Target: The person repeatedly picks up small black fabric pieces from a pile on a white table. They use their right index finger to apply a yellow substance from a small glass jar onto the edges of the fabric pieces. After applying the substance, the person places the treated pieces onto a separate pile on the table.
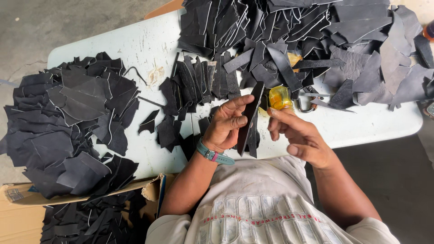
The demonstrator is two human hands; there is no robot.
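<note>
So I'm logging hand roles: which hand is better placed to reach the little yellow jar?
Probably the right hand: its fingers are free and nearest the yellow jar, while the left hand holds a black strip.

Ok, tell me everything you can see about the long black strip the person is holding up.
The long black strip is a narrow, flat piece of dark, leather-like material with a thin pale edge. It stands nearly upright, leaning slightly, over the near edge of the white table. The left hand holds it along its left side, fingers curled toward it. The right hand is close on its right, but whether it touches cannot be told. Behind its top sits a small yellow container.
</note>
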